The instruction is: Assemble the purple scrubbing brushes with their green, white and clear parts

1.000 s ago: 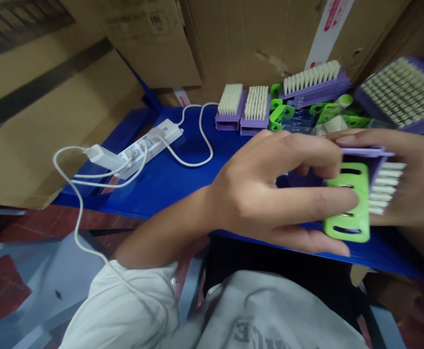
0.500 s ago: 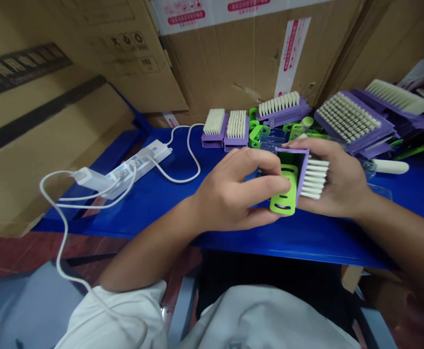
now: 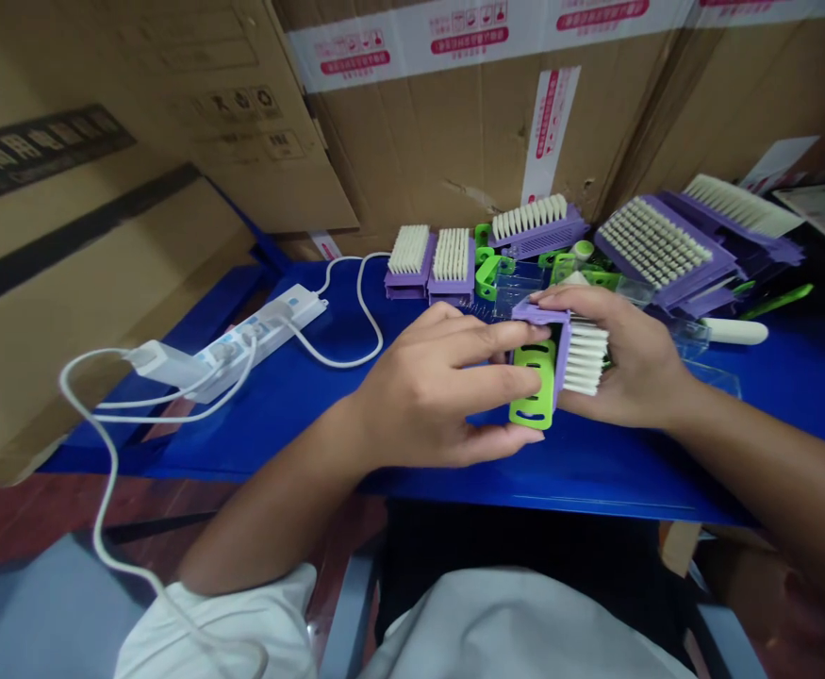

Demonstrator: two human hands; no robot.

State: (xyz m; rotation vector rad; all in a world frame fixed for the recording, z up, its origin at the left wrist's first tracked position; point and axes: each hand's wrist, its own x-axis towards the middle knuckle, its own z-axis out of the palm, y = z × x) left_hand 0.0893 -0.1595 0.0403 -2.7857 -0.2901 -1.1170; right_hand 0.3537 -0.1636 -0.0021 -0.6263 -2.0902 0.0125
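Looking down, we find the left hand [image 3: 433, 387] and the right hand [image 3: 628, 363] closed together on a purple plastic scrubbing brush [image 3: 559, 363] with white bristles [image 3: 585, 358] and a lime-green slotted plastic clip [image 3: 532, 420]. The left fingers lie across the clip and the purple top edge, while the right fingers curl over that edge from the far side, the palm behind the bristles. The brush is held between both hands, over the table.

We judge the clip the weak point: if the left fingers slackened, it could twist or slip off the purple body, and the brush could drop. Uneven pressure between the hands could do the same.

Beneath the brush runs a bright blue table [image 3: 299, 424]. Just beyond the brush lie green plastic clips [image 3: 489, 275] and clear plastic pieces [image 3: 521, 300], among purple brushes [image 3: 453, 266] with white bristles. To its far right lies a white plastic tube [image 3: 734, 331]; to its left, a white power strip [image 3: 256, 330] with a white cable [image 3: 359, 325]. Brown cardboard cartons [image 3: 440, 123] stand behind it, and red floor tiles [image 3: 30, 514] show below and left of it.
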